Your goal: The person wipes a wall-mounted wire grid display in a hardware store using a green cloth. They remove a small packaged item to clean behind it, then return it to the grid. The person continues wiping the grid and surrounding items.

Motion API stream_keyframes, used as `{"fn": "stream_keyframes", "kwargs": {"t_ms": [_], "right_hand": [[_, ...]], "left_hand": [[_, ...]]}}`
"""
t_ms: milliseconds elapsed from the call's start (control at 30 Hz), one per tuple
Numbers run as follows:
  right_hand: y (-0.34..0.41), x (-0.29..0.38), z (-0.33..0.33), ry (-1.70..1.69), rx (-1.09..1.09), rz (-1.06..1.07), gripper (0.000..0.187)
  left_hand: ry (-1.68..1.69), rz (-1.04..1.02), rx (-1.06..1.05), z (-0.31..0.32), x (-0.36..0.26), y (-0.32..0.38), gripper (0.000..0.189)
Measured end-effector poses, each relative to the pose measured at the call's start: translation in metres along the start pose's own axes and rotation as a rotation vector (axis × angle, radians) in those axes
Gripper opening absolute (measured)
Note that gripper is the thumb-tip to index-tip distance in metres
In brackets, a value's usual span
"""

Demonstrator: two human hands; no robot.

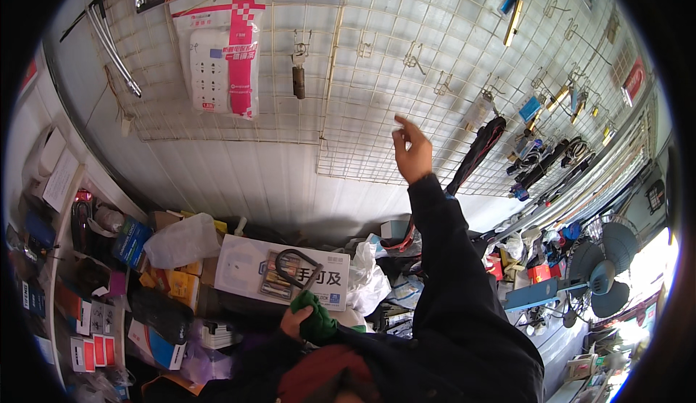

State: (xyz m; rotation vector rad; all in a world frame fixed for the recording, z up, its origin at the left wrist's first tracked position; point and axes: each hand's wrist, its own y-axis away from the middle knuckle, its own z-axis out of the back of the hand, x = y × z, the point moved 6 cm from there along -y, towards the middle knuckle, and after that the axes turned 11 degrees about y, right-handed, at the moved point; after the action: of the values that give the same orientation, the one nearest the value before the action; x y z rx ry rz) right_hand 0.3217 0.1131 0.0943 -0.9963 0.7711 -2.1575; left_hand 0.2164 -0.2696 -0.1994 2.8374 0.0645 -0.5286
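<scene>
My right hand (pixel 413 152) is raised in front of a wire grid panel (pixel 370 126) on the wall. Its index finger points up, the thumb is apart from it, and nothing shows in the grasp. Low in front of my body, my left hand (pixel 296 320) grips a crumpled green cloth (pixel 318 319). Just above the cloth is a dark bent shackle (pixel 278 264); its lower end meets the cloth, and whether I hold it too is unclear. Behind it, a clear pack of metallic cylinders (pixel 277 283) lies on a white printed box (pixel 239 264).
On the grid hang a pink-and-white power strip package (pixel 217 71), a brass-coloured lock cylinder (pixel 298 81) and a long black case (pixel 478 145). A blue standing fan (pixel 601 270) is at the right. Boxes and plastic bags (pixel 370 283) crowd below; a shelf (pixel 51 289) runs along the left.
</scene>
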Motion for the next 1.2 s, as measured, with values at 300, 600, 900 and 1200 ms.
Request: {"fn": "stream_keyframes", "kwargs": {"t_ms": [300,600,900,1200], "right_hand": [[0.003,-0.084,0.048,-0.226,-0.247,-0.304,0.028],[-0.076,-0.054,0.078,-0.151,-0.326,-0.191,0.034],[-0.092,-0.046,0.085,-0.232,-0.432,-0.114,0.015],[-0.078,-0.021,0.124,-0.241,-0.411,-0.143,0.023]], "left_hand": [[0.008,0.098,0.12,-0.012,0.006,0.005,0.033],[-0.035,0.058,0.043,-0.016,0.004,0.004,0.037],[-0.008,-0.04,-0.026,-0.018,-0.006,0.007,0.036],[-0.122,0.0,0.119,-0.055,-0.01,-0.015,0.037]]}}
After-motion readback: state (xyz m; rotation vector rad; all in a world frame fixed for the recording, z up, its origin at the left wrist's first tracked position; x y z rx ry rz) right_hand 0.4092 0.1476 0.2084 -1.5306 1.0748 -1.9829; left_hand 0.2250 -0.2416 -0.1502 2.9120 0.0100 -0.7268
